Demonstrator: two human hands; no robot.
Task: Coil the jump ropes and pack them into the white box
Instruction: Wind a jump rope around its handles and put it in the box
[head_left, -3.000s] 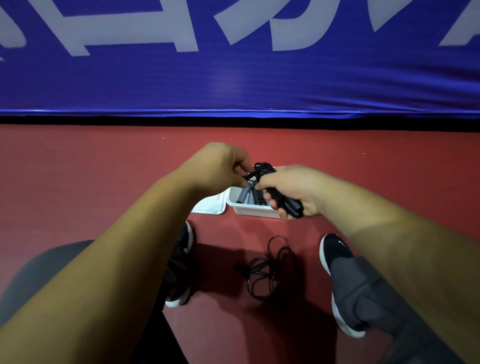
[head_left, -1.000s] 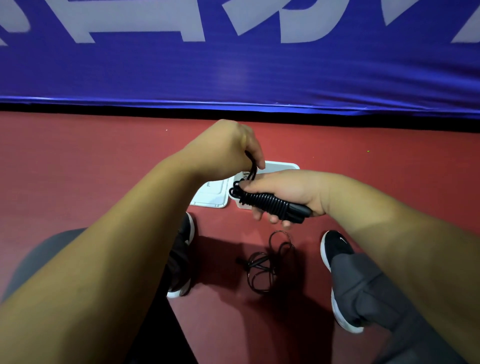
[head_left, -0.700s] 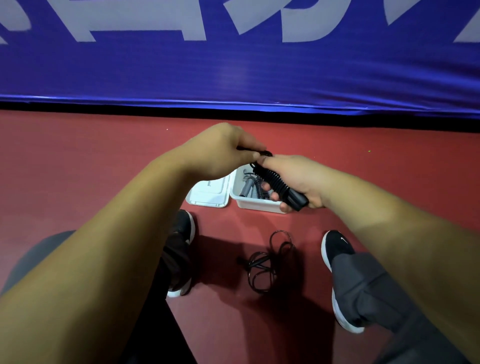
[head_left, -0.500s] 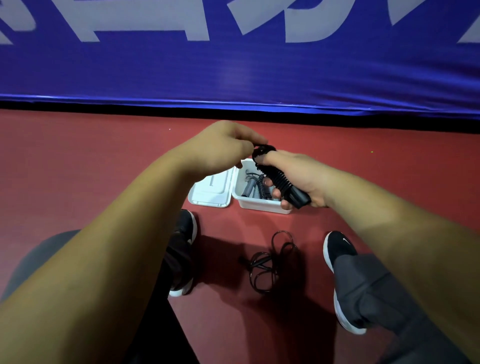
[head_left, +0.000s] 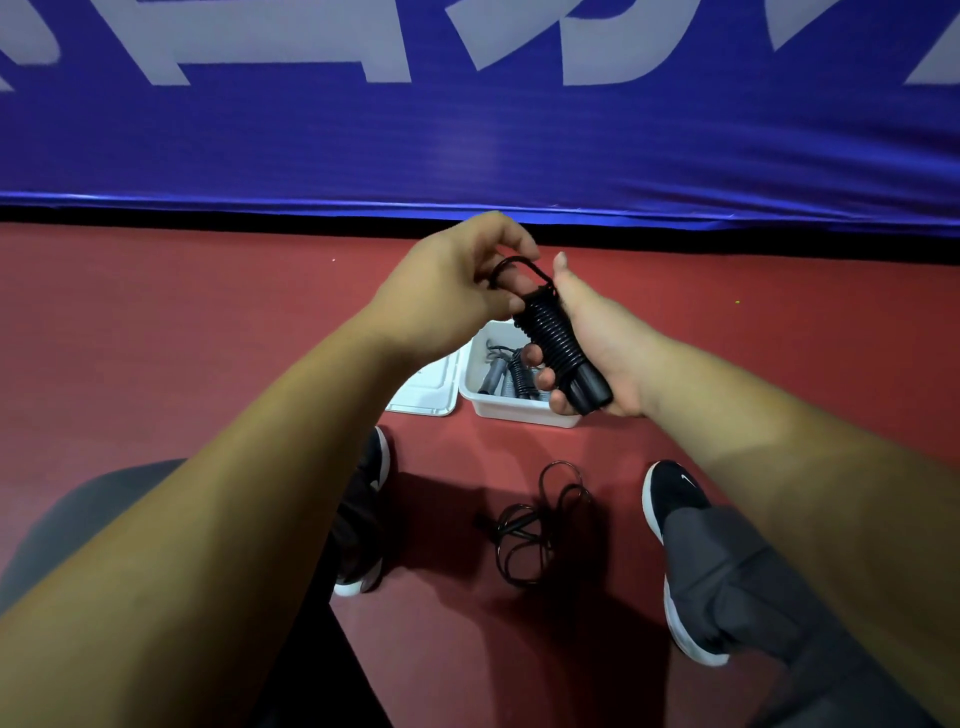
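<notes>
Background. A dark red floor (head_left: 156, 332) with a fine, even texture fills the lower part of the view. Along its far edge runs a narrow black strip (head_left: 779, 248). Above the strip hangs a blue banner (head_left: 467, 140), slightly creased, bearing large pale letters (head_left: 291, 36) cut off by the upper frame. Lighting is dim; soft shadows (head_left: 457, 499) lie on the floor.

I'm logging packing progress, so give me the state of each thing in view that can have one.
held jump rope: cord wound around its handles, last loop loose at the top.
right hand: closed around the wound handles.
left hand: pinching the loose loop.
white box: open, coiled ropes inside.
lid: off, lying beside the box.
floor jump rope: loose, tangled, unpacked.
</notes>
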